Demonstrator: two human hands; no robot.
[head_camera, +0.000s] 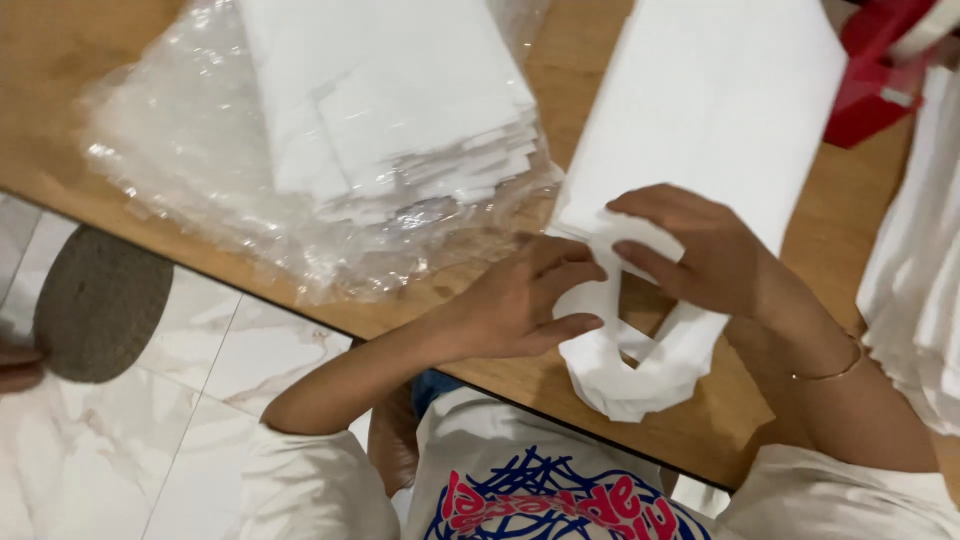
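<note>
White bag lies between both hands: left hand pinches its handle loop, right hand pinches the bag's mouth just beside it.

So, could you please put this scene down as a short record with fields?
left hand: left hand grips the white bag's handle loop
right hand: right hand pinches the same white bag
surface: wooden table
stack: folded white bags on clear plastic wrap
far corner: red object
floor: marble tiles, round grey mat
</note>
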